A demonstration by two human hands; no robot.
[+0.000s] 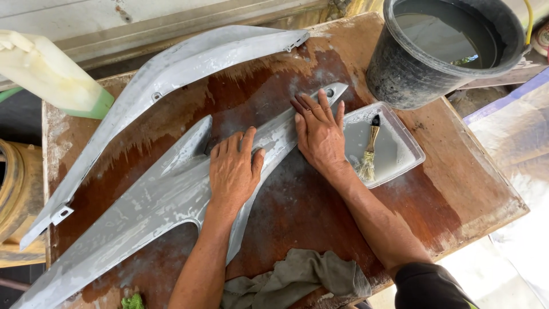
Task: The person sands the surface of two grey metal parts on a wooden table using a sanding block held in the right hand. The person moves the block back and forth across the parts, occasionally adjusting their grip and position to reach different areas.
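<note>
A: Both hands lie flat on the grey fairing panel (171, 194), which rests lengthwise on the wet wooden counter (446, 194). The left hand (233, 171) presses mid-panel, fingers spread, nothing clasped. The right hand (319, 134) lies palm-down on the narrow tip; its grip is open too, though something thin could be hidden under the palm.

B: Risks?

A: The panel is only pinned by flat palms. The counter looks slick with slurry, so a hard stroke from the right hand could skate the panel sideways out from under the left.

B: Beside the right hand?

A: A shallow tray (409, 140) of cloudy liquid with a brush (370, 150) in it sits just beside the wrist. A backward elbow sweep likely tips it. The black bucket (452, 51) of water stands beyond the fingertips, near the counter's edge.

B: The tip itself?

A: Thin and tapering; heavy downward pressure there could flex or crack it. A second panel (171, 74) lies beyond both hands, apart. A rag (297, 277) sits behind the wrists.
</note>
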